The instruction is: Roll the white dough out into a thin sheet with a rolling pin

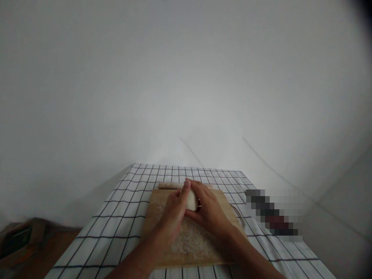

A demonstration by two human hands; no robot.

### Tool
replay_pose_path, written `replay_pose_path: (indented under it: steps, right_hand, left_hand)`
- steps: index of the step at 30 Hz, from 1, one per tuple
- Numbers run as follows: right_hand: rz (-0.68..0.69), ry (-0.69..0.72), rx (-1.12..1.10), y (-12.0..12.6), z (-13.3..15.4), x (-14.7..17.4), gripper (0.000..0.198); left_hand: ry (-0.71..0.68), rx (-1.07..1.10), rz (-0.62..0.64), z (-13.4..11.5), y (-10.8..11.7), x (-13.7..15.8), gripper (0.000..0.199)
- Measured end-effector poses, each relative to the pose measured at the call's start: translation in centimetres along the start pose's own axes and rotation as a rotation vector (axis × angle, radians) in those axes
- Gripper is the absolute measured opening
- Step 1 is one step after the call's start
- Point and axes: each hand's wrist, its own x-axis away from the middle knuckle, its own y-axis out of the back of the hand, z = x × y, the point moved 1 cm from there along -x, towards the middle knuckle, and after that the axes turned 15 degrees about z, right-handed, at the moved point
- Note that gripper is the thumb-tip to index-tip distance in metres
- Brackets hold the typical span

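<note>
A smooth, pale lump of dough [192,199] is cupped between my two hands above the far half of a wooden board [192,248]. My left hand [176,205] closes round its left side, thumb upward along it. From the right, my right hand [207,203] curves over the top and side of the dough, and a ring shows on one finger. White flour is smeared over the board. Behind the board lies a rolling pin [169,186], its middle hidden by my hands. Whether the dough touches the board, I cannot tell.
A white tablecloth with black grid lines [116,217] covers the table, which stands against a pale wall [186,77]. Some cord-like loop [236,211] lies by the board's right edge. A blurred-out patch [273,217] covers the table's right edge. Low on the left stands a brown object [31,236].
</note>
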Motion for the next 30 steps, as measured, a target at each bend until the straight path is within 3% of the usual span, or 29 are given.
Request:
replay_pose_path:
  steps: [7, 11, 13, 16, 18, 21, 26, 30]
  right_hand:
    - [0.094, 0.065, -0.247, 2.0, 0.2, 0.2, 0.071]
    - [-0.101, -0.037, -0.294, 2.6, -2.0, 0.7, 0.037]
    - [-0.175, -0.12, -0.319, 2.3, -3.3, 0.7, 0.031]
    - [-0.187, -0.177, -0.346, 1.6, -4.9, 0.6, 0.029]
    - [-0.186, -0.186, -0.344, 1.3, -5.5, 0.5, 0.028]
    - [-0.21, -0.187, -0.352, 1.4, -5.8, 0.4, 0.029]
    - [-0.274, -0.195, -0.365, 1.8, -5.6, 0.1, 0.03]
    - [-0.341, -0.209, -0.411, 1.9, -5.9, 0.0, 0.034]
  left_hand:
    - [-0.011, -0.026, -0.066, -0.7, 0.3, 0.1, 0.06]
    - [-0.074, -0.106, -0.115, -1.3, 0.7, 0.0, 0.047]
    - [-0.102, -0.255, -0.133, -1.2, 1.0, 0.0, 0.037]
    - [-0.164, -0.566, -0.013, -0.2, 1.4, -0.2, 0.025]
    - [-0.199, -0.724, 0.051, 0.6, 1.8, -0.7, 0.026]
    - [-0.25, -0.917, 0.029, 1.2, 2.4, -1.8, 0.031]
    - [-0.178, -1.324, 0.14, 1.3, 1.9, -3.1, 0.038]
    - [-0.077, -1.437, 0.216, 1.6, 0.2, -3.4, 0.044]
